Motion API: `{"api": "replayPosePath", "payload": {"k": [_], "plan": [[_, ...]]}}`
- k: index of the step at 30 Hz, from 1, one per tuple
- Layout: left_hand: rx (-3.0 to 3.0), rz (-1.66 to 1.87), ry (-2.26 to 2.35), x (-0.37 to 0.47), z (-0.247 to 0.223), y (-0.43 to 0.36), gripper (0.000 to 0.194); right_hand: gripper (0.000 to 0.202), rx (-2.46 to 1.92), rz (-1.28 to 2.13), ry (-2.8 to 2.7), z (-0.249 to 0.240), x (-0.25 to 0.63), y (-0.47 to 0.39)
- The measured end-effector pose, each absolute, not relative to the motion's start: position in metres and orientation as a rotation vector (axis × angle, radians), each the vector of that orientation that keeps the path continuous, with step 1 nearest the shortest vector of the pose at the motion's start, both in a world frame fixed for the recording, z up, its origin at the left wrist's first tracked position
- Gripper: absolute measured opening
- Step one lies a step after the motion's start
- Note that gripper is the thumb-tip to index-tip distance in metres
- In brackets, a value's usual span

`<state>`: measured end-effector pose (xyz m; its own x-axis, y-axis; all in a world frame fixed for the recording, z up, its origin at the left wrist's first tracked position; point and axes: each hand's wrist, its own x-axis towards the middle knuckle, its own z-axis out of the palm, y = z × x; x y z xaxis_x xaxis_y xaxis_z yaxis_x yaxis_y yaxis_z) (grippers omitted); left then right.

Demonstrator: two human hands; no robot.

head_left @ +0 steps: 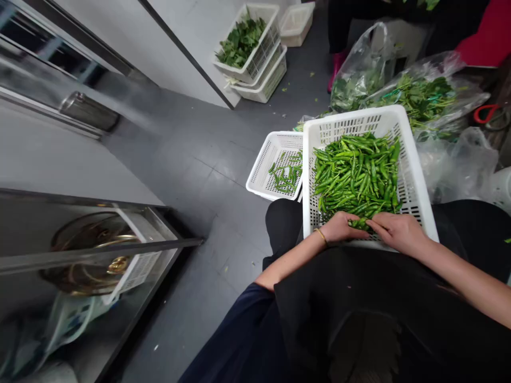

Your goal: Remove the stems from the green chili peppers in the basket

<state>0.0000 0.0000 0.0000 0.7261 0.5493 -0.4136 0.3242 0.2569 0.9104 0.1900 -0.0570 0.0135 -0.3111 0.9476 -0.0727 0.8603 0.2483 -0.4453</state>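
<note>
A white slotted basket [417, 175] rests on the person's lap, with many green chili peppers [359, 173] heaped in it. Over its near edge, my left hand [343, 227], with a gold bangle at the wrist, is closed around a few green peppers [359, 224]. My right hand [399, 232] meets it from the right, thumb and fingers pinched at the right end of those same peppers. Beside the lap basket, on the left, a second white basket [259, 173] on the floor holds some scattered green peppers [285, 178].
Stacked white baskets [259, 88] with leafy greens stand against the wall beside a small white tub [295, 24]. Plastic bags of greens [423, 98] lie beyond the lap basket, near another person's pink boot [337, 69]. A metal shelf [159, 246] is at left.
</note>
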Motion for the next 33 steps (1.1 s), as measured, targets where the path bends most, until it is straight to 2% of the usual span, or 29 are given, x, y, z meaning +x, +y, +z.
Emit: {"api": "replayPosePath", "payload": {"k": [3, 6, 12, 17, 21, 23, 26, 28, 30, 33], "plan": [[1.138, 0.188, 0.950, 0.001, -0.005, 0.001, 0.041, 0.045, -1.867, 0.287, -2.439, 0.000, 0.198, -0.055], [0.909, 0.377, 0.982, -0.001, -0.010, 0.011, 0.039, 0.039, -1.989, 0.219, -2.619, -0.011, 0.205, -0.036], [0.827, 0.529, 1.026, -0.005, -0.015, 0.027, 0.035, 0.031, -2.004, 0.329, -2.867, -0.021, 0.195, -0.002], [1.348, 0.465, 1.095, 0.010, -0.022, 0.028, 0.028, 0.030, -1.872, 0.482, -2.712, -0.007, 0.202, -0.002], [1.766, 0.371, 1.046, 0.019, -0.023, 0.025, 0.017, 0.024, -1.678, 0.756, -2.409, 0.009, 0.208, -0.013], [1.833, 0.396, 0.887, 0.018, -0.018, 0.023, 0.020, 0.024, -1.609, 1.060, -2.196, 0.014, 0.209, -0.022], [1.718, 0.406, 0.634, 0.010, -0.010, 0.020, 0.026, 0.034, -1.482, 1.637, -1.832, 0.017, 0.216, -0.036], [1.519, 0.408, 0.584, 0.005, -0.006, 0.019, 0.028, 0.042, -1.453, 1.851, -1.756, 0.016, 0.224, -0.041], [1.226, 0.458, 0.637, 0.000, -0.005, 0.020, 0.031, 0.046, -1.666, 1.728, -1.907, 0.012, 0.230, -0.040], [0.832, 0.521, 0.704, -0.005, -0.008, 0.023, 0.035, 0.055, -2.245, 1.064, -2.169, 0.000, 0.228, -0.026]]}}
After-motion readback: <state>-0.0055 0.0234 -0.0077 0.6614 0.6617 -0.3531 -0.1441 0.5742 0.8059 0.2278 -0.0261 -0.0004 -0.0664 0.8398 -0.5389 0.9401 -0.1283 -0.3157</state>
